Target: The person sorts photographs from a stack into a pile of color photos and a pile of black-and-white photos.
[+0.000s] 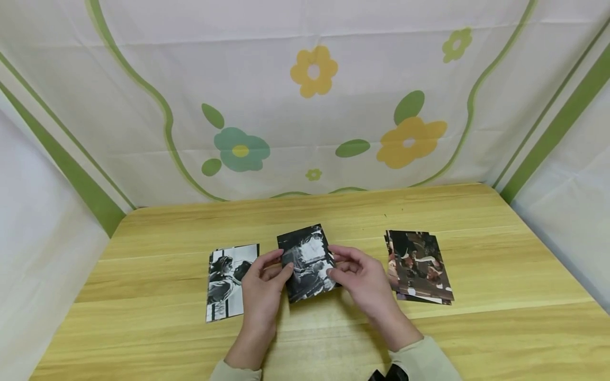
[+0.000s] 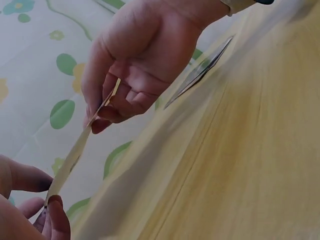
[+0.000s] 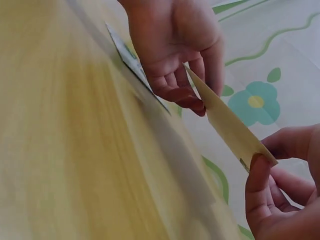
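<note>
In the head view, a black-and-white photo card (image 1: 307,283) is held tilted above the middle of the table. My left hand (image 1: 263,293) pinches its left edge between thumb and fingers, and my right hand (image 1: 364,280) pinches the right edge. Its pale back (image 3: 232,132) shows in the right wrist view, clear of the tabletop. Beside my left hand lies a pile of black-and-white photo cards (image 1: 229,286), partly covered by that hand. Past my right hand is a pile of darker colour photo cards (image 1: 421,264), its edges uneven.
The wood-grain table (image 1: 157,296) has a rounded back edge. A white cloth (image 1: 267,90) with printed flowers and green lines hangs behind it, and similar cloth hangs at both sides. A black object (image 1: 391,373) sits near the right sleeve.
</note>
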Available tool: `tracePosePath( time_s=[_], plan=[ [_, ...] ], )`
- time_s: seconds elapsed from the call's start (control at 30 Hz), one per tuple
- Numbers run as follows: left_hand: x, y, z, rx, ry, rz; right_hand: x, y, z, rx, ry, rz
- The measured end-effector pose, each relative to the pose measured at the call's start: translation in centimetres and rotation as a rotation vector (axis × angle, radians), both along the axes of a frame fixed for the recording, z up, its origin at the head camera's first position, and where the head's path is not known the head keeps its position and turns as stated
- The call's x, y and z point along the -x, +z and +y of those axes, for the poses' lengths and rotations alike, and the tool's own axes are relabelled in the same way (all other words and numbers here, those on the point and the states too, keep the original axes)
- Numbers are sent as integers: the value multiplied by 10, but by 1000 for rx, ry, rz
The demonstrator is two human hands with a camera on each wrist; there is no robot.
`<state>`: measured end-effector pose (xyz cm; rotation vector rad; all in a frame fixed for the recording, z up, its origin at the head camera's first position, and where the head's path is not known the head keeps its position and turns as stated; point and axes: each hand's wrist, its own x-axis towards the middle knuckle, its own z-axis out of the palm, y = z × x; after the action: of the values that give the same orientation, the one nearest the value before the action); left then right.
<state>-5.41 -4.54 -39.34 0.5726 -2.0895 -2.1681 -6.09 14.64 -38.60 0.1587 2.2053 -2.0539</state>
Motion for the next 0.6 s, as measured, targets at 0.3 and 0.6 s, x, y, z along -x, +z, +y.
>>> tracePosePath(
  time_s=[0.3,0.6],
  plan=[
    [0,10,-6,-41,-52,24,0,9,5,95,29,-7],
    [0,16,-10,-65,-53,73,-1,10,8,105,80,21]
  ],
)
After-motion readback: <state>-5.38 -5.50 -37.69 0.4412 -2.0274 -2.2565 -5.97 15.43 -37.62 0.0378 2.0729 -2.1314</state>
